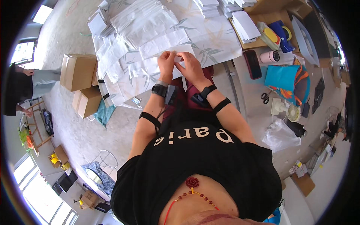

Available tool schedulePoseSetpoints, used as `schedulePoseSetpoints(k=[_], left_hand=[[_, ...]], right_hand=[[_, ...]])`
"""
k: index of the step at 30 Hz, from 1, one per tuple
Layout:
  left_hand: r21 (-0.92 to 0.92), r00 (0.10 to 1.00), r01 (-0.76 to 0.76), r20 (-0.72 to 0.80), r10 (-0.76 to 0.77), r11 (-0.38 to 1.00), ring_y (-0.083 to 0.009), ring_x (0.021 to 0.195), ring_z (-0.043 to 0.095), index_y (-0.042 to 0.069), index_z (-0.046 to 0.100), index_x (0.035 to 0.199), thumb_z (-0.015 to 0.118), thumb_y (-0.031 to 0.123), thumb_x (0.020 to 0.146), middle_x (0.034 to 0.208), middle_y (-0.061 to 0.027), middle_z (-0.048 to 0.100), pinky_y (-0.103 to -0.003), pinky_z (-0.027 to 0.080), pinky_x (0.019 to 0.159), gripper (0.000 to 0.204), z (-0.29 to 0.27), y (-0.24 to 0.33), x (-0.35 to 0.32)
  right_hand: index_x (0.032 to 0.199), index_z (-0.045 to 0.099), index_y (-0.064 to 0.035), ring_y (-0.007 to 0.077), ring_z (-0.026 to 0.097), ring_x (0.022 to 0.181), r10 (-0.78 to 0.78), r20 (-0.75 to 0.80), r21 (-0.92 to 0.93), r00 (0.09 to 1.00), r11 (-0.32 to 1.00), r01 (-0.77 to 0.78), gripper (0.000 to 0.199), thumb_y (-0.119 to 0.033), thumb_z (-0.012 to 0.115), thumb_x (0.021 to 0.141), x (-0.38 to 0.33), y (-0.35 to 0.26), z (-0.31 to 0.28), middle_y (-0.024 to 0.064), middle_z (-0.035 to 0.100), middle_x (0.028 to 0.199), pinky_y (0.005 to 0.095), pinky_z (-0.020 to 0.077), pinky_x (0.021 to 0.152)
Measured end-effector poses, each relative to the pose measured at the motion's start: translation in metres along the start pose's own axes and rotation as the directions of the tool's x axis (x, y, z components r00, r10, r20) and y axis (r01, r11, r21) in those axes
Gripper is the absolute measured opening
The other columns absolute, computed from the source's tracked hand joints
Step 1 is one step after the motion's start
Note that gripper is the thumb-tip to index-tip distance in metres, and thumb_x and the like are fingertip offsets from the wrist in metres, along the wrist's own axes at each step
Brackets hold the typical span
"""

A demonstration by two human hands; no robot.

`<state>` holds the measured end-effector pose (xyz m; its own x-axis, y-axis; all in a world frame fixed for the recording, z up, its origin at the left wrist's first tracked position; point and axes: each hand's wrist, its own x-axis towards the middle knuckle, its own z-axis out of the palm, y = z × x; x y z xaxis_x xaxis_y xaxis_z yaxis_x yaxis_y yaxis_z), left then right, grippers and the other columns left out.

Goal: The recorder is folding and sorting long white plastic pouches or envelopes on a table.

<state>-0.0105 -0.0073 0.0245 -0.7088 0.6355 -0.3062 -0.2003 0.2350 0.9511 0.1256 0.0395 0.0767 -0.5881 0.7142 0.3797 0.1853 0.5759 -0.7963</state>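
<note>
The worktop (221,45), draped in a pale cloth with a grey bamboo-leaf print, carries loose white paper bags (150,26) spread across it, neat stacks of white envelopes (245,24) towards its far end, and a flat sheet of brown cardboard (275,17) beside those stacks.

I see bright, even daylight from the windows (26,52) at left, blown out to white. Shadows are soft, focus sharp at centre; heavy fisheye bending and black vignette at the rim.
</note>
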Motion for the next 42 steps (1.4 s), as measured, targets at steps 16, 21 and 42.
schedulePoseSetpoints(k=[16,21,42], left_hand=[[0.602,0.946,-0.260,0.004,0.323,0.755,-0.0313,0.074,0.071,-0.001,0.072,0.091,0.072,0.026,0.092,0.082,-0.0156,0.074,-0.041,0.054,0.071,0.026,-0.017,-0.002,-0.001],[0.605,0.961,-0.230,0.018,0.276,0.762,-0.0309,0.074,0.071,-0.001,0.072,0.092,0.071,0.024,0.092,0.081,-0.0162,0.074,-0.040,0.054,0.071,0.026,-0.017,0.004,-0.002],[0.645,0.943,-0.274,0.033,0.332,0.714,-0.0315,0.074,0.070,0.002,0.067,0.097,0.073,0.022,0.090,0.079,-0.0136,0.071,-0.042,0.054,0.070,0.022,-0.022,-0.007,-0.005]], right_hand=[[0.105,0.074,-0.0111,0.0283,0.065,0.097,0.132,0.062,-0.119,0.989,0.985,-0.124,0.020,-0.009,0.077,0.086,0.027,0.093,-0.040,0.0075,0.070,0.100,0.0407,0.0526,0.087],[0.109,0.076,-0.0127,0.0266,0.063,0.096,0.077,0.144,-0.176,0.987,0.983,-0.051,0.020,-0.013,0.077,0.089,0.035,0.105,-0.032,0.0064,0.069,0.100,0.0382,0.0517,0.087],[0.120,0.076,-0.0246,0.0278,0.061,0.109,0.056,0.320,-0.274,0.946,0.961,0.036,0.035,-0.027,0.080,0.085,0.031,0.127,-0.038,0.0059,0.065,0.109,0.0440,0.0473,0.098]])
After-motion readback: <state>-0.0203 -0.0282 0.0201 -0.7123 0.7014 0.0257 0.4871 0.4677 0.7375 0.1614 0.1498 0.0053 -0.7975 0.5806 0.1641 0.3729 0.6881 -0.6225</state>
